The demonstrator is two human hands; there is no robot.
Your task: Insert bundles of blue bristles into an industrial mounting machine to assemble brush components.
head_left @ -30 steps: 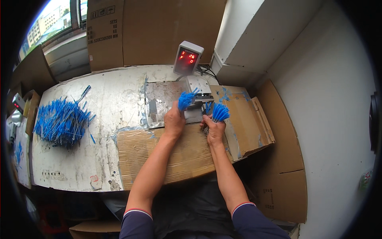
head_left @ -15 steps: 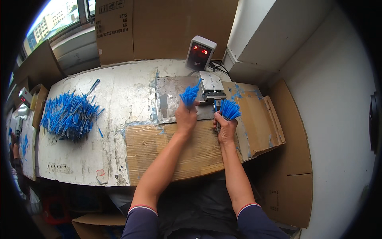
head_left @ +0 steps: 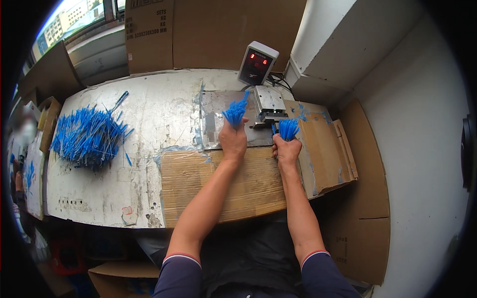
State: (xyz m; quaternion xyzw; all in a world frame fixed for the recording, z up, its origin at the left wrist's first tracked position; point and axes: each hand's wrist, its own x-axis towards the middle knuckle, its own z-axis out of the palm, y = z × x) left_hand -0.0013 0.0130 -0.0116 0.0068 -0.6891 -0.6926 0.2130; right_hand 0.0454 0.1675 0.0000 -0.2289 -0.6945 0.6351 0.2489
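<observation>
The left hand (head_left: 232,140) is closing in a fist around a bundle of thin blue sticks (head_left: 236,111), the tips fanning upward toward twelve o'clock out of the top of the fist. The right hand (head_left: 287,150) is gripping a second blue bundle (head_left: 287,128) the same way, fingers wrapped tightly round its lower end, with the tips spreading above the knuckles. The two hands are sitting near each other, the right one at three o'clock of the left.

Both are working over a grey metal plate (head_left: 214,124) lying on the worn white table (head_left: 149,114). A small metal device (head_left: 269,104) is standing between the two bundles, just at twelve o'clock of the right hand; the right bundle is reaching up just beside its lower edge, though whether it is touching cannot be told. At twelve o'clock of that device a grey box with a red lit display (head_left: 257,62) is tilting toward the person.

Flattened cardboard (head_left: 248,184) is lying under the wrists at six o'clock, running on toward three o'clock. Well apart, at nine o'clock on the table, a large loose heap of blue sticks (head_left: 87,136) is lying spread out. Cardboard boxes (head_left: 198,30) are standing along the far edge at twelve o'clock.
</observation>
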